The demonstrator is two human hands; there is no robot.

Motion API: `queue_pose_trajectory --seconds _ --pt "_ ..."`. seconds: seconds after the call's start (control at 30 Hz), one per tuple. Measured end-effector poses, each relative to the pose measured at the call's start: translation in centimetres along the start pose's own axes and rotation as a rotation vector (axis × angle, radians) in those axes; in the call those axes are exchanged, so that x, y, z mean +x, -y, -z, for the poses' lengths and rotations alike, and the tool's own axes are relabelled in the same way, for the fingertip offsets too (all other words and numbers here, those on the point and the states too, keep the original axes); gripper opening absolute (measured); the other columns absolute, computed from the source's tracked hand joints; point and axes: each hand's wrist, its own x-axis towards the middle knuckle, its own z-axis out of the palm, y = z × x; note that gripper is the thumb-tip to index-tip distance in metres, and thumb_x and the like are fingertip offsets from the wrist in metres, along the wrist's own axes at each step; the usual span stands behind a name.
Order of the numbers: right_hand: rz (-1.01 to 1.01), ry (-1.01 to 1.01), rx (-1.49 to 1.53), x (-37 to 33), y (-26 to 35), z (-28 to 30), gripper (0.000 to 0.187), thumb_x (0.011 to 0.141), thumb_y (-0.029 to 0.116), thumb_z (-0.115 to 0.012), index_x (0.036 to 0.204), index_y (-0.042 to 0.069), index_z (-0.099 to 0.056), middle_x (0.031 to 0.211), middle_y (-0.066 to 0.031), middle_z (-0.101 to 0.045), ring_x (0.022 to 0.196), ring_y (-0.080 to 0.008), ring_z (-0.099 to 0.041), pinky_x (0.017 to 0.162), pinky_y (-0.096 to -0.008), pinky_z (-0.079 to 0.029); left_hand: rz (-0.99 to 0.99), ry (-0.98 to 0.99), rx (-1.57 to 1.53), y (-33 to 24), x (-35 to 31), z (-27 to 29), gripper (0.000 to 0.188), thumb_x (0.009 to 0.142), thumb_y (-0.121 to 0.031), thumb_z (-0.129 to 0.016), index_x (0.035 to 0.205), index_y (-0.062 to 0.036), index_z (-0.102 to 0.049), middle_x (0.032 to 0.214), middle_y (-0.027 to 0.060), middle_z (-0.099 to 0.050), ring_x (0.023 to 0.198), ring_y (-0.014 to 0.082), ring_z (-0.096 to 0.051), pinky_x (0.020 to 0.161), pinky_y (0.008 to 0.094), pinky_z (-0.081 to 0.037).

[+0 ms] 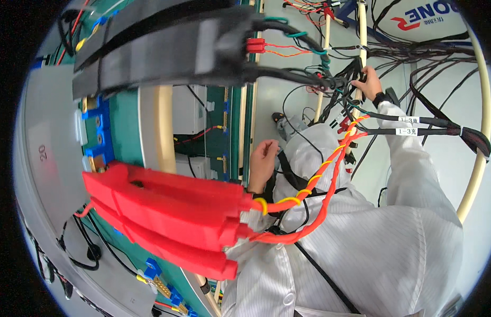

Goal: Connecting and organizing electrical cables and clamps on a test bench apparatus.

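Note:
My right hand [368,83] reaches up beside a cream pole [363,37], its fingers closed on a black cable or cable end against the pole. Just below it, a tangle of thin wires and clips [338,84] hangs. My left hand [264,164] is in front of my coat, its fingers curled in with nothing visible in them. Closest to the view, a large red clamp [171,211] hides part of my left forearm. Thick orange-red cables [324,195] run from this clamp up toward the pole. Above it is a large black clamp [171,47], blurred, with black leads.
Green racks [124,121] with blue holders and brass contacts [100,129] stand at the left, beside a grey box [50,148]. Black cables [435,129] with white tags cross right to another cream pole [483,105]. A black cable bundle [430,52] runs along the pale wall behind.

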Motion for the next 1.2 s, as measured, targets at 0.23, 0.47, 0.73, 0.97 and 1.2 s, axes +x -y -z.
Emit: queue_pose_trajectory --seconds 0.23,0.47,0.73,0.97,1.2 --pt "-0.086 0.099 -0.096 -0.3 0.7 -0.5 0.055 0.068 0.036 -0.077 0.099 -0.003 -0.054 0.089 -0.0184 -0.063 0.082 -0.0321 -0.061 0.074 -0.0372 -0.048 0.043 -0.085 0.122 1.7 0.2 0.4 0.02 0.092 -0.019 -0.056 0.098 0.0001 -0.06 0.082 0.0034 -0.062 0.074 0.009 -0.057 0.069 0.0225 -0.046" --pt "0.173 0.305 0.262 0.6 18.1 0.8 0.05 0.078 0.037 -0.07 0.102 -0.003 -0.053 0.083 -0.0129 -0.063 0.074 -0.0205 -0.062 0.068 -0.0332 -0.049 -0.447 -0.091 0.264 -4.8 1.3 -3.1 0.029 0.086 -0.021 -0.064 0.106 -0.0003 -0.056 0.094 0.0058 -0.059 0.084 0.0141 -0.057 0.072 0.0273 -0.047" --pt "0.403 0.821 0.606 -4.1 31.1 -0.2 0.05 0.091 0.048 -0.052 0.107 0.001 -0.049 0.086 -0.0041 -0.055 0.079 -0.0099 -0.052 0.07 -0.0256 -0.045 -0.712 -0.425 0.077 -4.6 5.8 -5.1 0.023 0.081 -0.01 -0.063 0.101 0.0004 -0.056 0.08 0.0163 -0.064 0.073 0.0261 -0.062 0.067 0.0313 -0.046" --pt "0.501 0.932 0.644 -2.4 30.3 -2.9 0.045 0.093 0.043 -0.051 0.102 -0.001 -0.053 0.091 -0.0006 -0.053 0.085 -0.0086 -0.048 0.075 -0.0249 -0.043 -0.498 -0.354 -0.087 -4.0 4.3 -3.0 0.021 0.091 -0.008 -0.052 0.109 0.0036 -0.052 0.094 0.0149 -0.065 0.085 0.0223 -0.064 0.071 0.0318 -0.048" --pt "-0.042 0.997 0.884 1.0 26.3 -4.6 0.031 0.088 0.036 -0.062 0.099 0.008 -0.059 0.085 0.0037 -0.061 0.073 -0.0023 -0.054 0.07 -0.0172 -0.044 -0.181 -0.258 -0.386 -1.6 2.1 -0.6 0.024 0.095 -0.017 -0.047 0.102 0.0023 -0.06 0.099 0.0071 -0.063 0.089 0.0128 -0.058 0.08 0.0262 -0.044"
